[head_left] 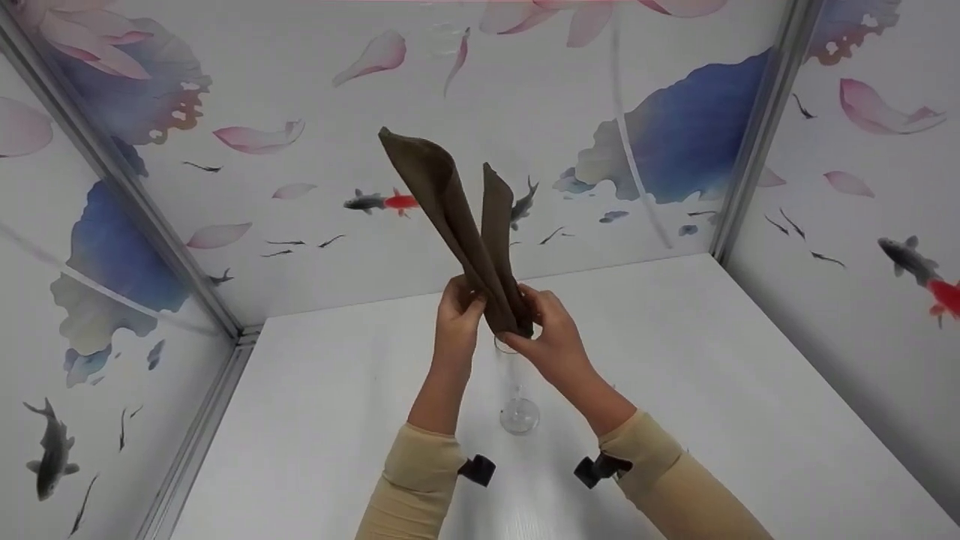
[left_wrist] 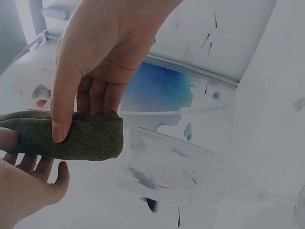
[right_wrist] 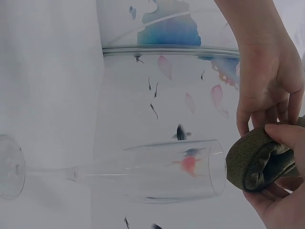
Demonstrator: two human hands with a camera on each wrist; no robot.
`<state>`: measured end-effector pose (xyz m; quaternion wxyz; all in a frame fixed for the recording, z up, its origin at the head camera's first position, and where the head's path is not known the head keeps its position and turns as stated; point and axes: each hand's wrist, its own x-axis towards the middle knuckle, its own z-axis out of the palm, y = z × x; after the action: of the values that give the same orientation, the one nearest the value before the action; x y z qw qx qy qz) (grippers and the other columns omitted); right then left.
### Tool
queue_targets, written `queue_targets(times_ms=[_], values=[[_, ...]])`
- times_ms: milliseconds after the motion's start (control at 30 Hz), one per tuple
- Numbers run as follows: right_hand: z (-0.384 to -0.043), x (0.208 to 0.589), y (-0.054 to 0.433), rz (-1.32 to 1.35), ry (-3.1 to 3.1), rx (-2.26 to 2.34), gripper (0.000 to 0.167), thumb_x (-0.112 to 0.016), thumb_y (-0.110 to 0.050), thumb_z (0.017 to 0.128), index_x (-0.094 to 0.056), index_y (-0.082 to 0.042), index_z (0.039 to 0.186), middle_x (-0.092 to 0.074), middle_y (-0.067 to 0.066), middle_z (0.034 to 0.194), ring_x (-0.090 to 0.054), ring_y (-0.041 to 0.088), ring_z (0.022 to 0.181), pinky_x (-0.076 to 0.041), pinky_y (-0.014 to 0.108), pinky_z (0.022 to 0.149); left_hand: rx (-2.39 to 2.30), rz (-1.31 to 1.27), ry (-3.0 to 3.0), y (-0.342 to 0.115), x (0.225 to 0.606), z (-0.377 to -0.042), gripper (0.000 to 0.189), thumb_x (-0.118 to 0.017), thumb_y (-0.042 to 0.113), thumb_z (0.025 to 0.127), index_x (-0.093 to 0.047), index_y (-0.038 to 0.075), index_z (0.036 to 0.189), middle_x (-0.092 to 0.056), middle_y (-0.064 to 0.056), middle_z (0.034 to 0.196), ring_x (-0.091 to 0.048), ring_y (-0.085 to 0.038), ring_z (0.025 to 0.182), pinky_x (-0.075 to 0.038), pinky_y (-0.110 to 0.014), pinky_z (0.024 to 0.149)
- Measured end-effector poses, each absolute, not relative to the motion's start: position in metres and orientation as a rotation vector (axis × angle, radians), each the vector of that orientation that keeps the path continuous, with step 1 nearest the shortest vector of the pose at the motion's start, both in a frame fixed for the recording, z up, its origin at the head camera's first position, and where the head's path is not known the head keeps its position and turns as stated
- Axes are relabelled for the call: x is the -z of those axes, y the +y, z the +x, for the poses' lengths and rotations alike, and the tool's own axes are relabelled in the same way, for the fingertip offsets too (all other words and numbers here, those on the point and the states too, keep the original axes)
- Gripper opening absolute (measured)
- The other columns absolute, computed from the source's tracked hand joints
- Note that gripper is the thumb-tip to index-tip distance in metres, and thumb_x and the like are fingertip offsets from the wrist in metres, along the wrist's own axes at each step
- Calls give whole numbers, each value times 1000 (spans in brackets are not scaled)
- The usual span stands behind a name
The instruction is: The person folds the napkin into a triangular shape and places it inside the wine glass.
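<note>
A dark brown-green cloth [head_left: 442,195], folded into a narrow roll with two tall flaps spreading at the top, is held up between both hands. My left hand [head_left: 456,319] holds its left side, thumb in front. My right hand [head_left: 553,330] pinches the lower end, with the thumb [left_wrist: 61,121] on the near face and the fingers behind. Under the cloth stands a clear stemmed glass [right_wrist: 167,171]. In the right wrist view the cloth's rounded bottom [right_wrist: 240,162] is right at the glass's rim; whether they touch I cannot tell. The head view shows its round foot [head_left: 520,416].
The glass stands on a white tabletop [head_left: 315,420]. Around it rise white panels [head_left: 337,172] printed with fish, petals and blue leaves, joined by grey metal posts [head_left: 750,142]. A small black device [head_left: 478,470] sits at each wrist beside the beige sleeves [head_left: 424,461].
</note>
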<state>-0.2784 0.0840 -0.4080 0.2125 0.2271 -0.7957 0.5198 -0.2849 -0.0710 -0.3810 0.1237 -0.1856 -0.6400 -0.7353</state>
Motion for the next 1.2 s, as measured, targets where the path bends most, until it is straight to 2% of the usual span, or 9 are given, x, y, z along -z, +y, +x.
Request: queue_targets(times_ms=[200, 333, 567, 833, 1033, 1200], values=[[-281, 407, 88, 610, -2252, -1465, 53, -82, -13, 79, -60, -3, 126, -57, 5, 109, -59, 21, 102, -51, 37, 88, 2071, -496, -1917, -66, 382, -288, 23, -55, 13, 99, -53, 3, 120, -58, -10, 122, -55, -23, 119, -41, -40, 101], [-282, 408, 90, 588, -2211, -1439, 43, -84, -12, 77, -65, -5, 116, -60, 3, 103, -60, 18, 95, -53, 36, 83, 2043, -445, -1949, -63, 381, -289, 22, -60, 13, 97, -56, 4, 117, -61, -9, 121, -56, -23, 118, -43, -40, 100], [-288, 418, 87, 544, -2088, -1382, 28, -83, -9, 77, -64, -7, 97, -63, -1, 88, -62, 12, 79, -54, 32, 70, 2048, -400, -1958, -57, 380, -293, 23, -61, 9, 96, -58, 4, 118, -64, -8, 118, -58, -23, 115, -44, -38, 99], [-290, 424, 83, 474, -2060, -1295, 24, -84, -7, 75, -61, -9, 83, -63, -2, 77, -64, 9, 71, -55, 26, 62, 2067, -398, -1987, -57, 383, -297, 25, -57, 2, 95, -59, 3, 119, -65, -9, 114, -60, -22, 109, -45, -38, 96], [-289, 430, 81, 464, -2086, -1238, 23, -85, -9, 74, -62, -11, 81, -64, -3, 75, -64, 6, 68, -54, 23, 59, 2095, -376, -1999, -59, 392, -301, 26, -57, 3, 95, -58, 3, 121, -65, -9, 114, -60, -21, 109, -45, -38, 96], [-290, 435, 80, 466, -2072, -1122, 25, -86, -11, 73, -63, -10, 80, -62, -2, 73, -61, 11, 69, -51, 28, 60, 2096, -368, -2003, -61, 397, -303, 26, -57, 2, 95, -58, 1, 121, -65, -10, 115, -59, -22, 109, -44, -39, 96]])
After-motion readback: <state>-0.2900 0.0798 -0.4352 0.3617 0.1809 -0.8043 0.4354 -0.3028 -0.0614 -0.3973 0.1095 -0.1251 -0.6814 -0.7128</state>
